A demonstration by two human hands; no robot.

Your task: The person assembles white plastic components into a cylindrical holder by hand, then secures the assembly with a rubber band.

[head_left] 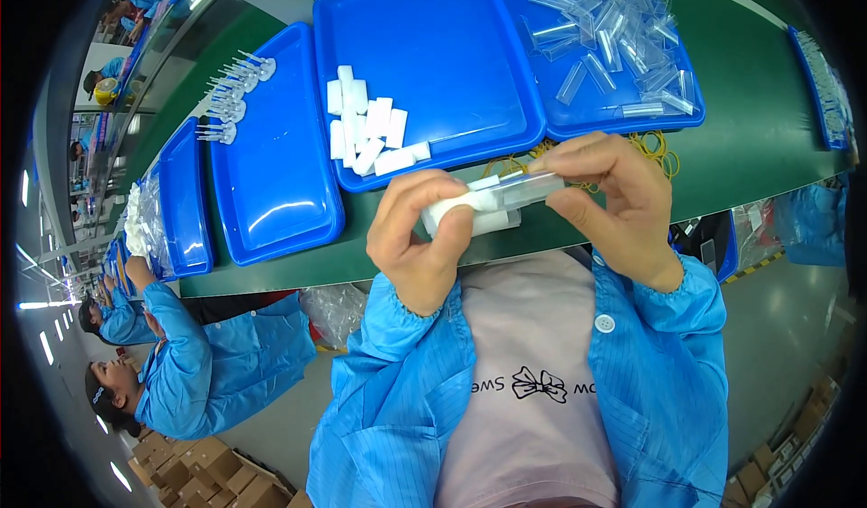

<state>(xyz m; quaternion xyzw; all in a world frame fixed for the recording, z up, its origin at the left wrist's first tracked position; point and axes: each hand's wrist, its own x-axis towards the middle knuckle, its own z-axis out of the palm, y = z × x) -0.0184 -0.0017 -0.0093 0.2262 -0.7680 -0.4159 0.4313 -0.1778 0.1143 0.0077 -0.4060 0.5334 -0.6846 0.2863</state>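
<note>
My left hand [406, 233] is closed around a white block-like piece [462, 206], gripping it between thumb and fingers. My right hand [623, 205] pinches a clear plastic sleeve [535, 187] by its right end. The left end of the sleeve meets the white piece in front of my chest. Another white piece [492, 223] shows just below, under a clear edge; how they fit together is partly hidden by my fingers. Beyond my left hand, several loose white blocks [396, 129] lie in the near left corner of a blue tray [442, 47].
Clear sleeves [610, 34] are heaped in a blue tray [587, 127] at the far right. Yellow rubber bands [664, 158] lie on the green table [722, 178]. White pronged parts [233, 102] sit in another tray [280, 165] at left. A co-worker [194, 363] in blue works farther left.
</note>
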